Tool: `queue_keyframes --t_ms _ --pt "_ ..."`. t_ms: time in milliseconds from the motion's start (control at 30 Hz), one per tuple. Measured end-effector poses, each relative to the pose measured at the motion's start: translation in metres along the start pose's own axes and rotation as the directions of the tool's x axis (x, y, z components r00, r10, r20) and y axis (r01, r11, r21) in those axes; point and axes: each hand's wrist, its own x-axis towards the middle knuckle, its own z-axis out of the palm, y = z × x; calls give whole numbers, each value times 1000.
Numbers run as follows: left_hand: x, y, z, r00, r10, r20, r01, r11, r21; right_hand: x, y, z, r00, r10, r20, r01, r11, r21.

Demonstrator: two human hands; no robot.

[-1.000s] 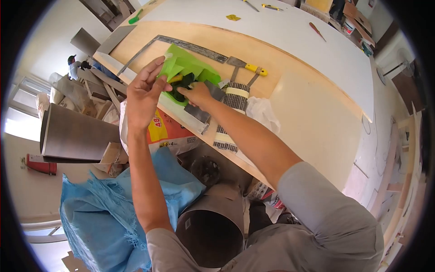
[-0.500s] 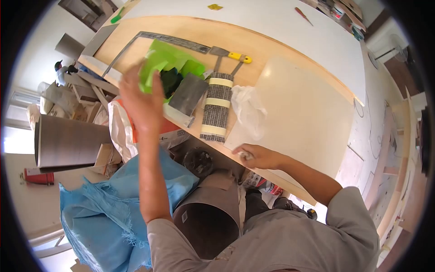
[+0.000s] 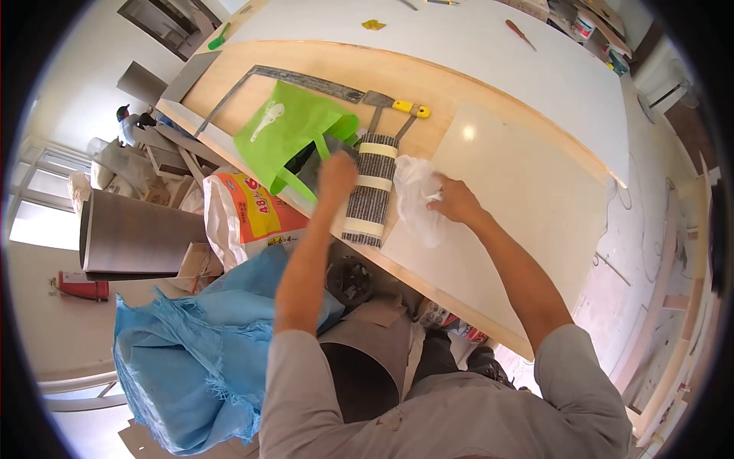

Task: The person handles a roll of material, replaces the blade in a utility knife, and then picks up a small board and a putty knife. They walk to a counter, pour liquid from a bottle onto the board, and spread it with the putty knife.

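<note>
Curling at the crumpled white bag (image 3: 415, 200) on the board (image 3: 516, 180), the right hand's (image 3: 459, 200) fingers show no certain grip; blurred left hand (image 3: 338, 182), finger closure indeterminate, near striped roll (image 3: 370, 200). Bag probably light, soft, slippery; best gathered by folds.

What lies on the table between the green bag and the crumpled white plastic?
In the head view, a striped roll with three pale bands lies between the green bag and the white plastic; the blurred left hand is near its bag side.
</note>
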Motion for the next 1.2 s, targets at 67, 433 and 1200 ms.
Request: queue_keyframes --t_ms 67,433,1200 --pt "22 -45 -28 952 -159 -260 169 986 13 10 -3 5 996 -88 35 91 988 -121" --pt "143 -181 -28 998 -36 -55 56 905 421 -130 9 -89 939 343 23 -314 826 469" --pt "143 -212 11 980 -197 -5 187 926 328 -202 54 -102 893 448 -37 -371 781 502"
